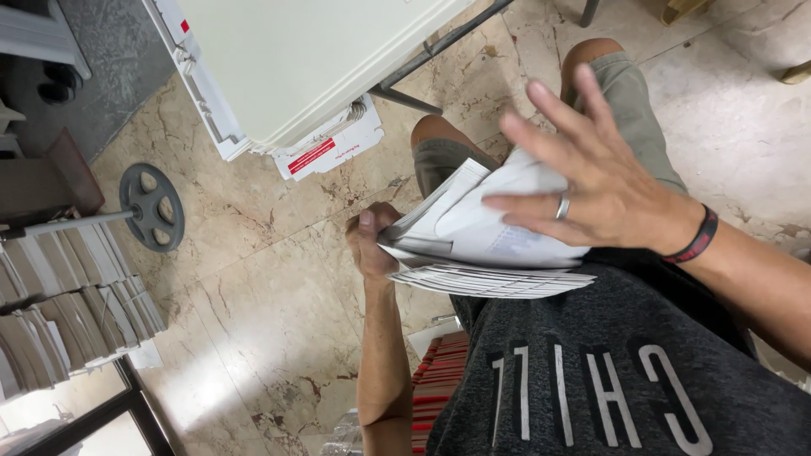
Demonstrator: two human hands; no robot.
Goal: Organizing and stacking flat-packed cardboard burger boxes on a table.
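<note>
Beige marble floor [253, 279] with brown veining fills most of the view, seen from above past the person's grey printed shirt and khaki shorts. All places below are told from the thick stack of white paper envelopes and sheets [486, 253], which lies across the person's lap, at the middle of the view.

Up and to the left of the stack stands a large cream-white table top [312, 59] on dark metal legs, with flat white cardboard boxes bearing red labels [325, 152] tucked beneath its edge. Far to the left of the stack, rows of grey-white packed bundles [76, 304] lean against one another on the floor, and above them a dark grey metal wheel on a rod [152, 207] rests on the marble. Just below the stack, beside the person's shirt, sits a pile of red-and-white striped flat items [439, 376].

The right hand [591, 186] lies on top of the stack, palm down, fingers spread wide and straight, pressing on the uppermost white sheet; it wears a silver ring, and a black-and-red band circles the wrist. The left hand [372, 245] is at the stack's left end, fingers curled closed around its edge with the thumb on top, gripping the bundle from the side.
</note>
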